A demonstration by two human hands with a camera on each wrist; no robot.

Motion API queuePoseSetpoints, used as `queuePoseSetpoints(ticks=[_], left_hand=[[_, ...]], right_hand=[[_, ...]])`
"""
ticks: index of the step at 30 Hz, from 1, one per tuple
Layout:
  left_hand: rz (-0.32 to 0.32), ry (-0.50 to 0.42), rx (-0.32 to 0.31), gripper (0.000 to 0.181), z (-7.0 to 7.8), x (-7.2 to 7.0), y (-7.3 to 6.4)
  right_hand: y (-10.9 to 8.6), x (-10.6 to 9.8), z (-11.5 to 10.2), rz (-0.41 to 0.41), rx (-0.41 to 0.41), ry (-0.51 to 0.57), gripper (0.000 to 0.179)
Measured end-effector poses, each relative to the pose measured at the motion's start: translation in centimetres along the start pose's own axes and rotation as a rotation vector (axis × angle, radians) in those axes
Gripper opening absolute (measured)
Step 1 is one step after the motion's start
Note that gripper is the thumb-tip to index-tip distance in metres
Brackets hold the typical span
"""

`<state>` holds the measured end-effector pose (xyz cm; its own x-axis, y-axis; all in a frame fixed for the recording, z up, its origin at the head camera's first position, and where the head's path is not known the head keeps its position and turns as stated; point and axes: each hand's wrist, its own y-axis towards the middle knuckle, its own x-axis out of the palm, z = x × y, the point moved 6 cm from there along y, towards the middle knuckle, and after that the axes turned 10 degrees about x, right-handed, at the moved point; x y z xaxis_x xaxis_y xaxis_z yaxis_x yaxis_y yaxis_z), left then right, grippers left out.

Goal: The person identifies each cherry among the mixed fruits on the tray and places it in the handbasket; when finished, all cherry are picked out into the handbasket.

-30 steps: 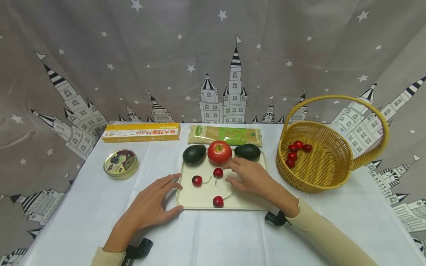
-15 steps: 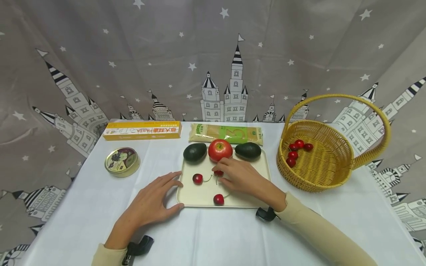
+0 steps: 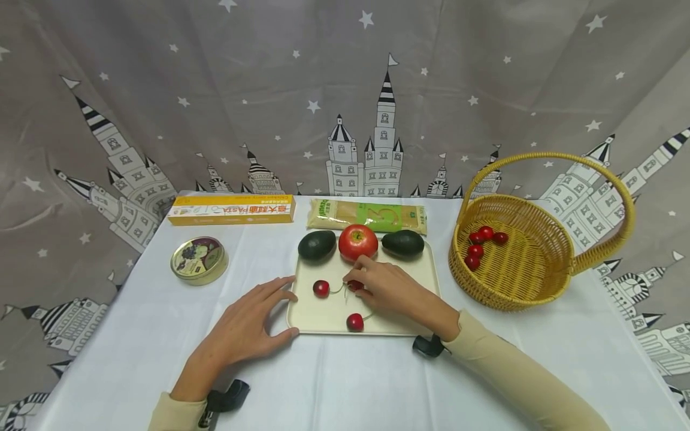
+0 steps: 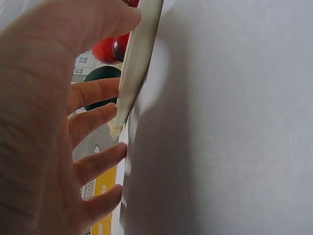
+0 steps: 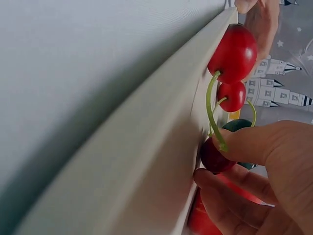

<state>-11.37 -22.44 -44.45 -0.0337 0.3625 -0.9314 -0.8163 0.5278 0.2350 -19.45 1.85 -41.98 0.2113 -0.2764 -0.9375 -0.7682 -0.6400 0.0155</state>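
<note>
My right hand (image 3: 393, 290) pinches a dark red cherry (image 5: 215, 155) between thumb and fingers, low over the cream tray (image 3: 323, 320). Most of that cherry is hidden by the hand in the head view. Two more stemmed cherries lie on the tray, a left cherry (image 3: 321, 288) and a front cherry (image 3: 354, 322). Along the tray's back sit a large round red fruit (image 3: 358, 242) and two dark green avocados, the left avocado (image 3: 317, 246) and the right avocado (image 3: 402, 243). My left hand (image 3: 245, 329), fingers spread, rests at the tray's left edge.
A yellow wicker basket (image 3: 512, 299) with a tall handle stands at the right, holding several cherries (image 3: 477, 251). Behind the tray lies a green and tan noodle packet (image 3: 372, 216). A pasta box (image 3: 232, 209) and a round tin (image 3: 199, 260) are at the left.
My right hand has moved left and closed its fingers on the cherry in the middle of the tray. The left hand stays at the tray's edge.
</note>
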Motion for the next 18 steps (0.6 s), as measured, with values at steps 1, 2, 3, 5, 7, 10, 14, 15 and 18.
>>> queuePoseSetpoints(ticks=[1,2,3,5,7,10,14,15,18], left_hand=[[0.000,0.001,0.001,0.054,0.0,0.0,0.0],[0.001,0.002,0.002,0.054,0.0,0.0,0.0],[0.001,0.003,0.002,0.054,0.0,-0.1,0.0],[0.000,0.004,-0.002,0.054,0.0,-0.1,0.0],[-0.004,0.002,-0.008,0.054,0.0,0.0,0.0],[-0.010,-0.002,-0.017,0.053,0.0,0.0,-0.1],[-0.013,-0.006,-0.022,0.052,0.0,0.1,-0.1],[-0.013,-0.005,-0.023,0.052,0.0,0.1,-0.1],[-0.012,-0.002,-0.020,0.053,0.0,0.2,0.0]], right_hand=[[0.0,0.1,0.0,-0.007,0.004,0.003,0.030],[-0.1,0.1,0.1,-0.009,0.006,0.004,0.029],[-0.1,0.1,0.1,-0.008,0.009,0.003,0.029],[-0.3,0.0,0.2,-0.001,0.017,0.005,0.028],[-0.4,-0.3,0.2,0.011,0.019,0.007,0.028],[-0.7,-0.8,0.4,0.046,0.015,0.011,0.026],[-1.4,-1.8,0.8,0.104,-0.006,0.035,0.024],[-1.5,-2.0,1.0,0.115,-0.009,0.040,0.024],[-2.1,-2.7,1.5,0.141,-0.008,0.072,0.026]])
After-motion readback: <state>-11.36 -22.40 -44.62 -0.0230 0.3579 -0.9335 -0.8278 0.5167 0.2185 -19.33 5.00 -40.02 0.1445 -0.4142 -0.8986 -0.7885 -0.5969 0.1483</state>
